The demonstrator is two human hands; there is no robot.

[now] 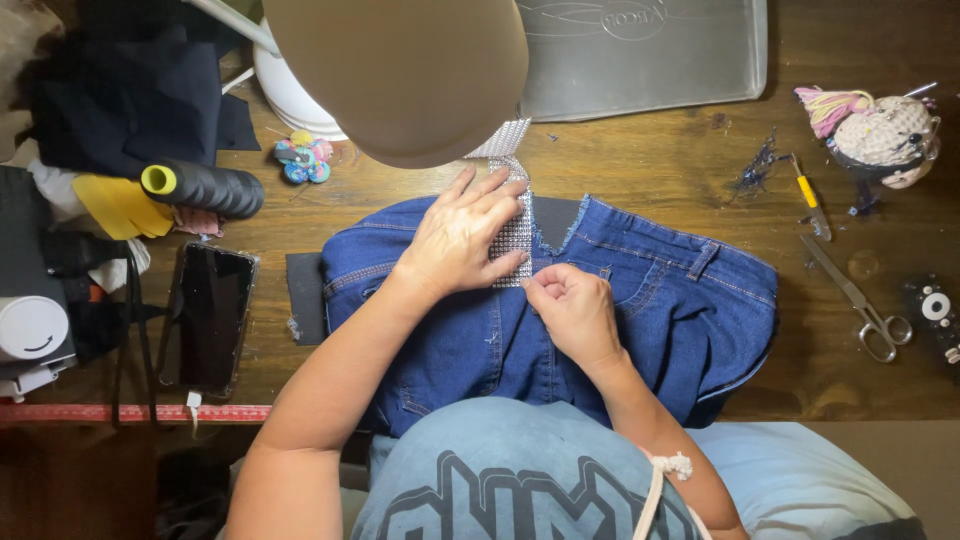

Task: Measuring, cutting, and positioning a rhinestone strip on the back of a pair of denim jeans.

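Dark blue jeans (pixel 660 300) lie spread on the wooden table in front of me. A strip of silver rhinestone mesh (pixel 514 235) runs down onto the jeans near the waistband. My left hand (pixel 460 235) lies flat on the strip, fingers spread, pressing it to the denim. My right hand (pixel 572 305) sits just below the strip's lower end, fingers pinched together at the fabric; whether it holds a small tool is hidden.
A beige lamp shade (pixel 400 75) hangs over the strip's top. A metal tray (pixel 650 55) is at the back. Scissors (pixel 860 300), a yellow-handled tool (pixel 810 200) and a pincushion (pixel 885 135) lie right. A phone (pixel 208 315) and black thread cone (pixel 205 187) lie left.
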